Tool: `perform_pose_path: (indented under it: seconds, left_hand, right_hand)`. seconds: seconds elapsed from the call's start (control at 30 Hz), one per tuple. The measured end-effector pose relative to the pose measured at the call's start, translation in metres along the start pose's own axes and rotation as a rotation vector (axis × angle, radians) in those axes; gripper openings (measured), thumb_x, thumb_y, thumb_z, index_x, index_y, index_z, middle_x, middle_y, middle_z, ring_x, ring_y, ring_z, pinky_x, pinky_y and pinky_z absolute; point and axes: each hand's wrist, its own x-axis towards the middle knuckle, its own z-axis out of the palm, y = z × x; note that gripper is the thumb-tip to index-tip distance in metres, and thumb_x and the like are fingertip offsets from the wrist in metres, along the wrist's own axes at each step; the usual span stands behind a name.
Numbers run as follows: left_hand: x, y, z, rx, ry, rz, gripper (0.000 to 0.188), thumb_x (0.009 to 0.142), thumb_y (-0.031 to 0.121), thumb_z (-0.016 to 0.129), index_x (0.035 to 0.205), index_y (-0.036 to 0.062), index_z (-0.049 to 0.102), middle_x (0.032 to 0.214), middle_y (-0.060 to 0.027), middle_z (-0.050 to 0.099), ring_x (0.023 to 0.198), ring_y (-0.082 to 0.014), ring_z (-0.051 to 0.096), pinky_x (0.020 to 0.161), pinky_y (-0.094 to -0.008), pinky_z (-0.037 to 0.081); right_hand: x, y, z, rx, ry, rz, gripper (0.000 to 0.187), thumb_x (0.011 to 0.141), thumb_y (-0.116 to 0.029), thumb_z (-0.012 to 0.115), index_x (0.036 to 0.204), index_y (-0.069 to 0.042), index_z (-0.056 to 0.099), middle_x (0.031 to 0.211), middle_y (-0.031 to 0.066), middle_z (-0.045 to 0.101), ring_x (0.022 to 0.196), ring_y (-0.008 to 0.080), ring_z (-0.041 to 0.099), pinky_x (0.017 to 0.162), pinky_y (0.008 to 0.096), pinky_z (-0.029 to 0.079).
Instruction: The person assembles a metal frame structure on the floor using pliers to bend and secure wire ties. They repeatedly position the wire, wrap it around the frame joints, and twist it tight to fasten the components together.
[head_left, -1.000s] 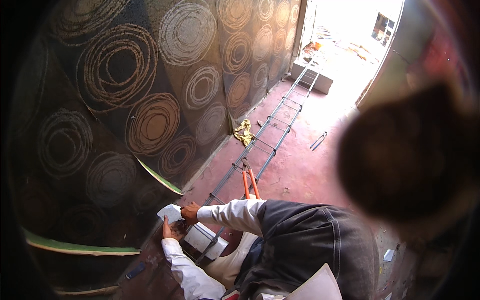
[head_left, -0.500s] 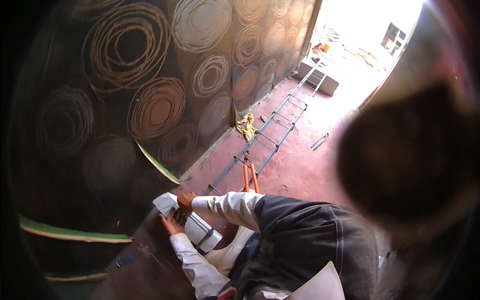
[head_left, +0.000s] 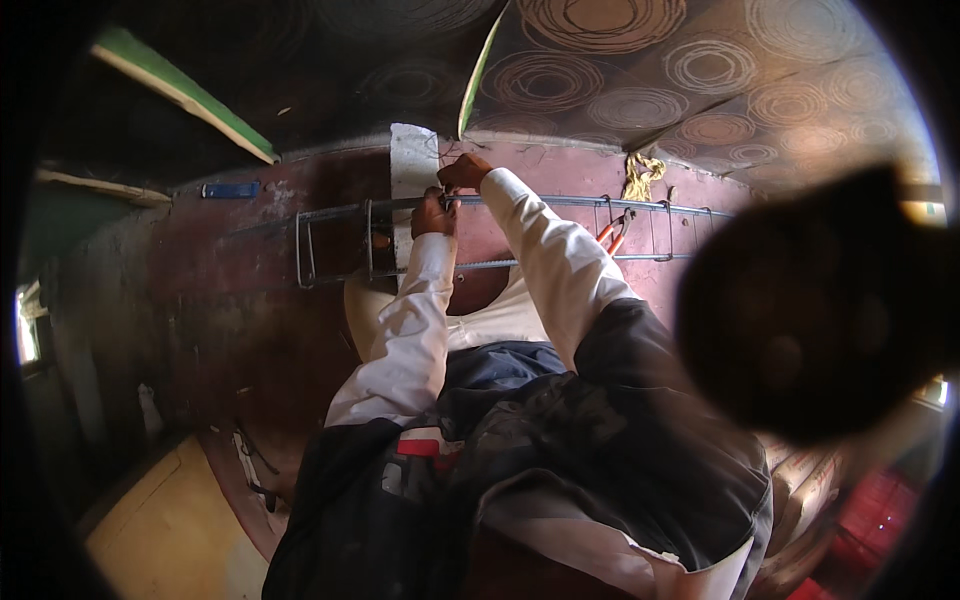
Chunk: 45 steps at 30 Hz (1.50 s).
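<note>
Head view: left hand (head_left: pixel 434 214), right hand (head_left: pixel 466 171), fingers curled, at steel frame (head_left: pixel 490 264), far side. I cannot tell what they hold.

From here I can't make out what lies between the left hand (head_left: pixel 435 213) and right hand (head_left: pixel 465 172); their fingers cover it. The left hand also hides part of the white board (head_left: pixel 413 160). Right of the grip, a sleeve (head_left: pixel 550 240) covers some of the orange-handled pliers (head_left: pixel 616 242), and a blurred dark shape (head_left: pixel 810 310) swallows the steel cage's (head_left: pixel 335 212) end.
</note>
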Motion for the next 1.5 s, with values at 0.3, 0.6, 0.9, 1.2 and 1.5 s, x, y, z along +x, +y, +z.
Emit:
perform_pose_path:
  seconds: [0.3, 0.6, 0.9, 1.2, 1.5]
  left_hand:
    - [-0.004, -0.002, -0.011, -0.041, 0.083, 0.106, 0.022, 0.077, 0.014, 0.072, 0.094, 0.0024, 0.066, 0.081, -0.0216, 0.066, 0.079, -0.0394, 0.065, 0.069, -0.0435, 0.050]
    - [-0.001, -0.003, -0.011, -0.023, 0.045, 0.108, 0.024, 0.078, 0.018, 0.071, 0.095, 0.0028, 0.068, 0.085, -0.0233, 0.066, 0.082, -0.0399, 0.064, 0.071, -0.0434, 0.051]
    - [0.000, -0.010, -0.010, 0.010, 0.028, 0.129, 0.023, 0.080, 0.017, 0.067, 0.100, 0.0039, 0.067, 0.088, -0.0223, 0.066, 0.084, -0.0396, 0.064, 0.072, -0.0454, 0.050]
    - [-0.018, -0.007, -0.019, -0.091, 0.132, 0.218, 0.039, 0.074, 0.001, 0.068, 0.112, 0.0105, 0.061, 0.092, -0.0113, 0.063, 0.091, -0.0301, 0.059, 0.066, -0.0388, 0.051]
    - [0.004, -0.012, -0.025, -0.490, 0.064, 0.222, 0.019, 0.083, 0.018, 0.070, 0.096, 0.0046, 0.070, 0.088, -0.0124, 0.070, 0.079, -0.0209, 0.068, 0.072, -0.0318, 0.052]
  right_hand:
    - [-0.026, -0.016, -0.016, 0.456, -0.027, -0.164, 0.026, 0.082, -0.021, 0.060, 0.103, -0.007, 0.066, 0.096, 0.0075, 0.068, 0.080, 0.0177, 0.065, 0.064, 0.0339, 0.052]
    - [-0.032, 0.034, -0.008, -0.024, 0.248, -0.349, 0.026, 0.077, -0.029, 0.069, 0.091, -0.007, 0.066, 0.093, 0.0118, 0.066, 0.090, 0.0286, 0.062, 0.079, 0.0395, 0.047]
    - [-0.101, 0.008, 0.034, -0.093, 0.673, -0.307, 0.019, 0.070, -0.018, 0.076, 0.086, -0.012, 0.070, 0.116, 0.0035, 0.056, 0.114, 0.0286, 0.046, 0.091, 0.0503, 0.034]
    - [-0.095, -0.020, 0.058, 0.025, 0.653, -0.223, 0.015, 0.070, -0.023, 0.072, 0.082, -0.014, 0.071, 0.118, 0.0023, 0.056, 0.117, 0.0308, 0.042, 0.093, 0.0512, 0.032]
    - [-0.171, -0.019, 0.024, 0.082, 0.654, -0.448, 0.033, 0.079, -0.018, 0.068, 0.110, -0.008, 0.065, 0.113, 0.0166, 0.060, 0.104, 0.0358, 0.056, 0.092, 0.0400, 0.044]
